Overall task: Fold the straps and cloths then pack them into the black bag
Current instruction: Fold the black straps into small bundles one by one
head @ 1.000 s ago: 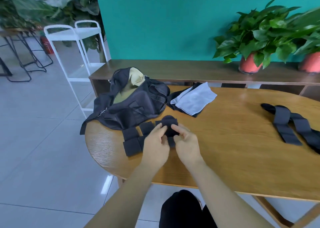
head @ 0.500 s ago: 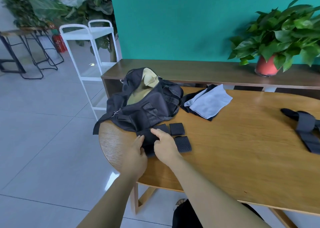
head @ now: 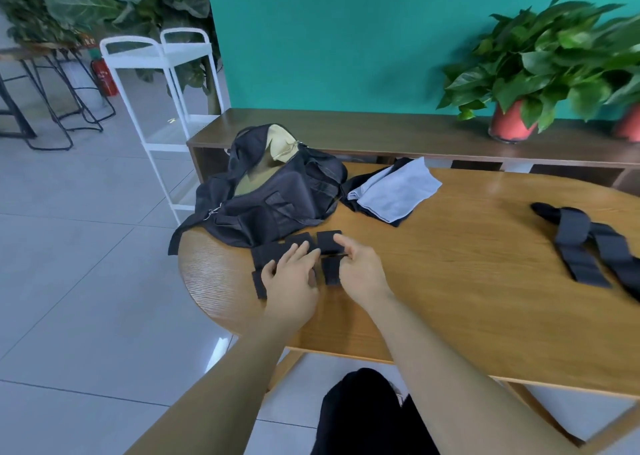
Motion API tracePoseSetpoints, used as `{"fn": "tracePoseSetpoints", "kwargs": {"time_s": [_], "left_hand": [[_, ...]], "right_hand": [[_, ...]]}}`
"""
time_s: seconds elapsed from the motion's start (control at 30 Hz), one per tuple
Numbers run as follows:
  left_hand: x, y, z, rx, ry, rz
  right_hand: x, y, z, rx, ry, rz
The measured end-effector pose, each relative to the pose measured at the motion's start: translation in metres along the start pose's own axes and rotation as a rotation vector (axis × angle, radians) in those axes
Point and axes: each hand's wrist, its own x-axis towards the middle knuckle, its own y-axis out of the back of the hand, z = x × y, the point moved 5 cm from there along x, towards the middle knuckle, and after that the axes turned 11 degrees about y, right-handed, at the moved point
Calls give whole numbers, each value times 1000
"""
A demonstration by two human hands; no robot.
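Note:
The black bag (head: 277, 202) lies open at the table's left end, its tan lining showing. Just in front of it sits a small black strap (head: 268, 255) made of padded segments. My left hand (head: 292, 278) lies flat on that strap with fingers straight. My right hand (head: 358, 267) pinches a thin edge of the same strap beside a square segment (head: 328, 240). A light blue cloth (head: 394, 190) lies folded over a dark cloth to the right of the bag. A longer black strap (head: 588, 247) lies spread out at the table's right side.
The wooden table (head: 467, 281) has a rounded left end near the bag. Behind it runs a low wooden shelf (head: 398, 132) with potted plants (head: 540, 63). A white rack (head: 156, 84) stands on the tiled floor to the left.
My hands shifted over the small strap: the left one now presses its left part flat, and the right one has come onto an edge beside the square segments. The view swung slightly.

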Motion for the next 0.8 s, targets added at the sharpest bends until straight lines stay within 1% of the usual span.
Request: {"fn": "tracePoseSetpoints", "kwargs": {"time_s": [0.27,0.47,0.53,0.63,0.73,0.8], "left_hand": [[-21,-49,88,-37,-140,-117],[-28,-88,160,-17,-253,-193],[-31,-101,184,-26,-287,-213],[-34,-119,215,-39,-350,-227],[-36,-136,238,-42,-394,-257],[-37,-147,248,-46,-408,-266]], "right_hand": [[-26,100,67,-9,-141,132],[-42,179,113,-74,-197,249],[-46,206,127,-143,-203,285],[-53,248,148,-384,-242,303],[-59,283,173,-562,-339,279],[-62,297,191,-597,-396,245]]}}
